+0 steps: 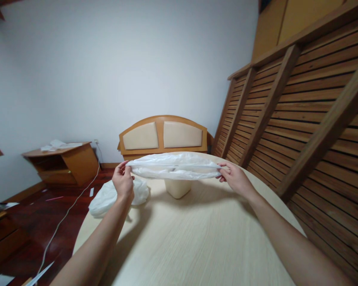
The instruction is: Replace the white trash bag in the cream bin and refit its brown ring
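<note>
Fingers (127,171) of left hand (123,183) and right hand (235,178) clamp a white bag (167,160), long axis running sideways.

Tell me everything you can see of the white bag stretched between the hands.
The white bag looks like thin, crinkled, slightly translucent plastic. It is spread sideways, its ends pinched by the left hand and right hand. An edge runs along it, with a small grey mark near the middle. It covers the cream container's top from view; whether they touch is unclear.
</note>
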Demonstrator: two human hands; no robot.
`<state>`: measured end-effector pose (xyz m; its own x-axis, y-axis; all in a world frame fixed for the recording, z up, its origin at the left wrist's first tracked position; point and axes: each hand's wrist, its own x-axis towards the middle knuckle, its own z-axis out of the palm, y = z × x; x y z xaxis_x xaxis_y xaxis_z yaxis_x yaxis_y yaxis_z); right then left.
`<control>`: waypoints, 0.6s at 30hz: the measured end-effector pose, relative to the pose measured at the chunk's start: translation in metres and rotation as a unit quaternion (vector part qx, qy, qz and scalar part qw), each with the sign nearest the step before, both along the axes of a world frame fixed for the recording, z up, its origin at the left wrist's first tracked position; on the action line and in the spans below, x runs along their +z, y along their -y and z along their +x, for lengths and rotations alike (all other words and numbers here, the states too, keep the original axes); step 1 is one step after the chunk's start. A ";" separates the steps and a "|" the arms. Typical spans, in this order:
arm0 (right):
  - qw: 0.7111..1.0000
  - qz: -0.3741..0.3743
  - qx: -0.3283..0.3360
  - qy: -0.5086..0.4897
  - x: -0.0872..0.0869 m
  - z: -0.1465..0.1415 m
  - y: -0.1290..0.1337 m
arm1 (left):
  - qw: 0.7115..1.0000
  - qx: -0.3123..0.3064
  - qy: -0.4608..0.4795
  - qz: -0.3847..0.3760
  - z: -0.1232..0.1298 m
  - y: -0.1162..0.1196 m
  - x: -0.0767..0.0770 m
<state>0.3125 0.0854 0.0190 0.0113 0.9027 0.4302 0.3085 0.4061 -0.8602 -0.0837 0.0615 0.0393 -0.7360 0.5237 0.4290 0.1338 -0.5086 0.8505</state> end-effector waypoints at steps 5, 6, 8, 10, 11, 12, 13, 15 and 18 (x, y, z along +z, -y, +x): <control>0.992 -0.036 -0.042 -0.116 0.008 0.004 -0.001 | 0.999 -0.042 0.010 -0.004 0.013 0.007 0.004; 0.990 -0.036 -0.042 -0.132 0.010 0.004 0.000 | 0.999 -0.049 0.000 0.005 0.015 0.009 0.004; 0.987 -0.025 -0.029 -0.154 0.014 0.002 0.002 | 0.998 -0.056 -0.024 0.029 0.020 0.013 0.006; 0.988 0.001 -0.015 -0.156 0.018 -0.003 0.007 | 0.995 -0.054 -0.065 0.057 0.025 0.018 0.008; 0.988 0.019 -0.015 -0.151 0.020 -0.007 0.011 | 0.992 -0.049 -0.093 0.073 0.027 0.021 0.008; 0.989 0.039 -0.021 -0.141 0.021 -0.011 0.014 | 0.987 -0.043 -0.126 0.088 0.031 0.025 0.008; 0.990 0.061 -0.031 -0.126 0.023 -0.016 0.018 | 0.981 -0.038 -0.161 0.104 0.034 0.029 0.008; 0.989 0.110 -0.059 -0.082 0.025 -0.024 0.026 | 0.961 -0.037 -0.236 0.140 0.042 0.039 0.008; 0.978 0.194 -0.077 -0.015 0.029 -0.035 0.039 | 0.912 -0.054 -0.355 0.196 0.055 0.053 0.007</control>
